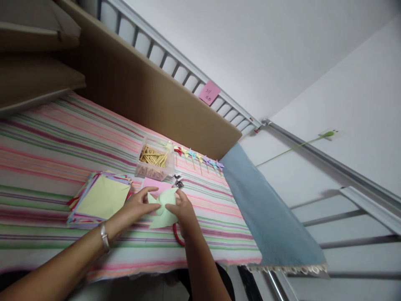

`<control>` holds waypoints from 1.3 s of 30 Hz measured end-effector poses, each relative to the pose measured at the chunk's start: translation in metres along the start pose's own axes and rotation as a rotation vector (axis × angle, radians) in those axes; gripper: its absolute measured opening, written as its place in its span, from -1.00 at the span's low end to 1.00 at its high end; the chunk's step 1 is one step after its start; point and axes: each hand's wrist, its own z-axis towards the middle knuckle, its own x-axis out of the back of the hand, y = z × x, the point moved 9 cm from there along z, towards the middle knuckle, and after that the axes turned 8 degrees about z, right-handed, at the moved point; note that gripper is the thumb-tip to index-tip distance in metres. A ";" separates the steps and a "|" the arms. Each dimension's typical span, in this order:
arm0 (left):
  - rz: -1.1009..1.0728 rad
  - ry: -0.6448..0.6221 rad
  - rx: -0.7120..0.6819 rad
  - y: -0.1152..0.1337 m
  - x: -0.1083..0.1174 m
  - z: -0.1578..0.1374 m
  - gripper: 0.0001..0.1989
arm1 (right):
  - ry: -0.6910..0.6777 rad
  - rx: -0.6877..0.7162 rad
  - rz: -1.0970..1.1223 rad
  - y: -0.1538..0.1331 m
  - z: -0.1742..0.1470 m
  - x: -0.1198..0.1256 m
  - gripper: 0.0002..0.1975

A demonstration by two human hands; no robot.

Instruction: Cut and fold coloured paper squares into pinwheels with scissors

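Observation:
A pale green paper pinwheel (167,214), its corners folded in toward the middle, is held up between both hands over the striped cloth. My left hand (140,205) pinches its left side, thumb near the centre. From the right, my right hand (184,209) grips the other side with thumb and fingers. Behind the paper lies a pink sheet (153,184), partly covered. Just below the pinwheel shows a red looped handle (177,235); the rest of that tool is hidden. Small metal pieces (178,182) rest beyond the right hand.
A stack of coloured paper squares (103,198) lies left. A clear plastic box (169,165) holds many thin wooden sticks (153,156). Several finished small pinwheels on sticks (199,158) line the back, by a brown cardboard panel (163,100). Blue cloth (263,209) hangs at right.

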 end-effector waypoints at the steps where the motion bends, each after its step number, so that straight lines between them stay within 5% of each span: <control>1: -0.067 -0.001 0.045 -0.002 -0.001 -0.002 -0.43 | 0.016 0.011 0.054 0.000 0.000 0.000 -0.33; 6: -0.370 -0.160 0.078 0.002 -0.025 -0.013 -0.69 | 0.096 0.108 0.236 -0.004 -0.006 -0.008 -0.41; 10: -0.441 -0.130 0.095 -0.003 -0.024 -0.012 -0.74 | 0.132 0.142 0.308 -0.004 -0.010 -0.019 -0.41; 18: -0.377 -0.127 0.079 0.003 -0.017 -0.009 -0.78 | 0.094 0.147 0.271 -0.006 -0.009 -0.022 -0.52; 30: -0.260 -0.140 0.185 -0.012 -0.008 -0.005 -0.74 | 0.000 0.127 -0.077 -0.016 0.001 -0.014 -0.38; 39: -0.374 -0.043 0.130 -0.007 -0.014 -0.007 -0.82 | 0.125 0.141 0.080 -0.007 0.005 -0.016 -0.37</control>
